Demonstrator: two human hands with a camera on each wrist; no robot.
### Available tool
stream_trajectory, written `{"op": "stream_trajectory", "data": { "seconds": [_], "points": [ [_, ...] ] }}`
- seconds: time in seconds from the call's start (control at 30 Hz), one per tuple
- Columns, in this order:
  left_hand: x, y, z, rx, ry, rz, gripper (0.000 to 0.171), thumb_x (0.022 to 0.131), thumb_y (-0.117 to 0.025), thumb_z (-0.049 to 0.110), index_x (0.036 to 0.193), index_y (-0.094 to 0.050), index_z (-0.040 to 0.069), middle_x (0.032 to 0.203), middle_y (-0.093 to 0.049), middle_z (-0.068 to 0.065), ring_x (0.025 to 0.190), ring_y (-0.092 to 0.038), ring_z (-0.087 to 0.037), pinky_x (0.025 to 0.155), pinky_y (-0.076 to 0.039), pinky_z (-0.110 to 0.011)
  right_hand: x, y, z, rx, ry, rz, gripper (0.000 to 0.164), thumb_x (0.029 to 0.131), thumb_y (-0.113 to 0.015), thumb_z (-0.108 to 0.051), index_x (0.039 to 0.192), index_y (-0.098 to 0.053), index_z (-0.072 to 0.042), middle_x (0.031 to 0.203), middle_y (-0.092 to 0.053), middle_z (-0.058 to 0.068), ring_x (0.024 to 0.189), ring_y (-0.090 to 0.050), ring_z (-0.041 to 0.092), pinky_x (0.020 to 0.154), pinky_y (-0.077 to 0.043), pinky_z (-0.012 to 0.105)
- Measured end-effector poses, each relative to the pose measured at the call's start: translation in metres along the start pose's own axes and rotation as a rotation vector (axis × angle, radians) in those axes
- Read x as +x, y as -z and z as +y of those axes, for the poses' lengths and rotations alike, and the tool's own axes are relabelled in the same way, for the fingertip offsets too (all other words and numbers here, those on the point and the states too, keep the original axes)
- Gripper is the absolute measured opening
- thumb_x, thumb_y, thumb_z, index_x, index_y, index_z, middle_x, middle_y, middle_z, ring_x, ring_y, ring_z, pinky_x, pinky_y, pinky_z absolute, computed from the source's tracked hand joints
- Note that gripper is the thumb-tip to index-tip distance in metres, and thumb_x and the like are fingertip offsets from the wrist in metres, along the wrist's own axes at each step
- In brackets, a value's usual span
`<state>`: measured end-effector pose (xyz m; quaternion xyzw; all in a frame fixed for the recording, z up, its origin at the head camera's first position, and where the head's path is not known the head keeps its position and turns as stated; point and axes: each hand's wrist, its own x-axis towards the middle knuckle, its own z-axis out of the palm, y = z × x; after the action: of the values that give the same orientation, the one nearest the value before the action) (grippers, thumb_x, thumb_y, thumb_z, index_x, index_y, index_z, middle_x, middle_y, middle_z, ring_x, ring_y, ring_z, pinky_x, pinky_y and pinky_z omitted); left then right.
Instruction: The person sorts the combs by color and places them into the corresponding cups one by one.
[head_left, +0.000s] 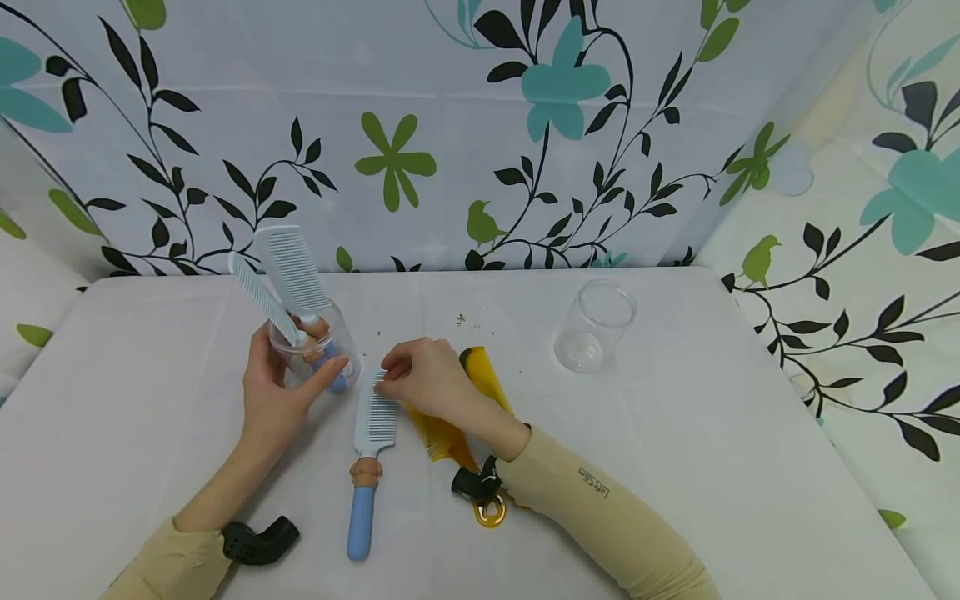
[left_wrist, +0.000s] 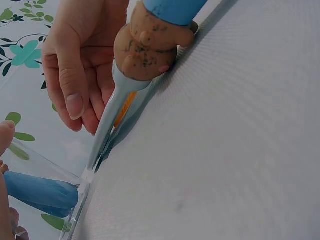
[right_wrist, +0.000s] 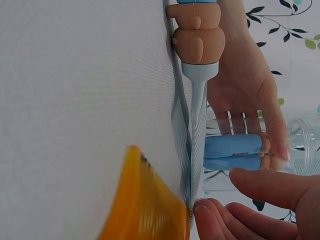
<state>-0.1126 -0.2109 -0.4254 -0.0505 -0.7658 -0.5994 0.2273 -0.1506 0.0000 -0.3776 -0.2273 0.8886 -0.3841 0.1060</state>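
My left hand (head_left: 281,375) grips a clear plastic cup (head_left: 347,333) around its side. Two light blue combs (head_left: 294,265) stand in it, teeth up, their blue handles (right_wrist: 232,145) inside the cup. A third light blue comb (head_left: 375,421) lies on the table, its brown bear-shaped collar (head_left: 366,472) and blue handle toward me. My right hand (head_left: 427,375) is at the far end of this comb, fingertips (right_wrist: 206,212) touching its head and the thumb held apart. Under and beside the right wrist lies an amber comb (head_left: 442,437), partly hidden.
A second clear cup (head_left: 596,325) stands at the back right. A yellow piece with a dark end (head_left: 486,379) shows beyond the right wrist, and an amber ring (head_left: 490,510) below it. Small brown crumbs (head_left: 461,319) lie on the white table (head_left: 675,467). Patterned cloth rises behind.
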Motion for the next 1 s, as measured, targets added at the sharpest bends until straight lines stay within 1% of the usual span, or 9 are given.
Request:
{"op": "stream_trajectory", "data": {
  "seconds": [0.17,0.3,0.4,0.47,0.53,0.67,0.8,1.0],
  "points": [
    [0.0,0.0,0.0,0.0,0.006,-0.001,0.084,0.079,-0.076,-0.006,0.15,-0.035,0.014,0.142,-0.048,0.004,0.135,-0.042,-0.011,0.118,-0.028,-0.026,0.0,0.003,-0.001,-0.058,-0.02,-0.023,0.026,0.086,-0.08,-0.023,0.105,-0.075,-0.007,0.084,-0.072,-0.003,0.072,-0.061,0.005,0.063,-0.049,0.013],
    [0.0,0.0,0.0,0.006,0.01,-0.004,0.085,0.079,-0.077,-0.005,0.15,-0.035,0.015,0.143,-0.047,0.003,0.136,-0.042,-0.01,0.12,-0.027,-0.03,0.001,0.008,-0.001,-0.121,-0.053,-0.052,0.025,0.086,-0.079,-0.025,0.103,-0.075,-0.007,0.083,-0.071,-0.003,0.071,-0.06,0.006,0.063,-0.048,0.014],
    [0.0,0.0,0.001,0.011,0.01,-0.007,0.086,0.079,-0.076,-0.006,0.151,-0.034,0.015,0.143,-0.046,0.004,0.136,-0.042,-0.01,0.12,-0.027,-0.031,0.002,0.011,0.0,-0.123,-0.085,-0.084,0.024,0.086,-0.079,-0.027,0.1,-0.076,-0.008,0.081,-0.07,-0.004,0.069,-0.059,0.007,0.06,-0.048,0.015],
    [-0.001,0.0,0.002,0.007,0.011,-0.007,0.086,0.079,-0.076,-0.006,0.151,-0.034,0.014,0.143,-0.046,0.005,0.136,-0.041,-0.01,0.12,-0.027,-0.031,0.002,0.013,0.001,-0.087,-0.112,-0.112,0.023,0.086,-0.079,-0.026,0.1,-0.075,-0.007,0.076,-0.07,-0.004,0.065,-0.06,0.008,0.058,-0.048,0.017],
    [-0.001,0.0,0.003,0.001,0.015,-0.005,0.086,0.079,-0.076,-0.006,0.151,-0.034,0.014,0.143,-0.046,0.006,0.136,-0.041,-0.01,0.12,-0.027,-0.031,0.001,0.014,0.001,-0.02,-0.138,-0.15,0.024,0.087,-0.078,-0.025,0.101,-0.074,-0.005,0.071,-0.07,-0.002,0.062,-0.063,0.009,0.056,-0.049,0.018],
    [0.0,-0.001,0.004,-0.011,0.025,0.005,0.086,0.078,-0.075,-0.008,0.151,-0.034,0.013,0.141,-0.047,0.008,0.134,-0.042,-0.01,0.119,-0.028,-0.028,0.001,0.013,0.003,0.115,-0.185,-0.217,0.031,0.089,-0.076,-0.021,0.111,-0.068,-0.001,0.067,-0.071,0.002,0.06,-0.07,0.013,0.057,-0.054,0.02],
    [0.0,-0.001,0.004,-0.011,0.031,0.008,0.087,0.077,-0.076,-0.009,0.151,-0.034,0.012,0.14,-0.047,0.008,0.134,-0.042,-0.009,0.118,-0.029,-0.026,0.002,0.01,0.004,0.202,-0.211,-0.237,0.036,0.09,-0.075,-0.019,0.118,-0.064,0.0,0.069,-0.072,0.004,0.06,-0.071,0.016,0.059,-0.057,0.023],
    [-0.001,0.0,0.005,0.001,0.026,-0.004,0.085,0.079,-0.075,-0.008,0.151,-0.034,0.013,0.14,-0.047,0.009,0.134,-0.042,-0.009,0.118,-0.029,-0.027,0.003,0.007,0.007,0.327,-0.242,-0.247,0.036,0.09,-0.075,-0.016,0.119,-0.062,0.001,0.071,-0.072,0.007,0.06,-0.072,0.019,0.06,-0.059,0.026]
  ]
}}
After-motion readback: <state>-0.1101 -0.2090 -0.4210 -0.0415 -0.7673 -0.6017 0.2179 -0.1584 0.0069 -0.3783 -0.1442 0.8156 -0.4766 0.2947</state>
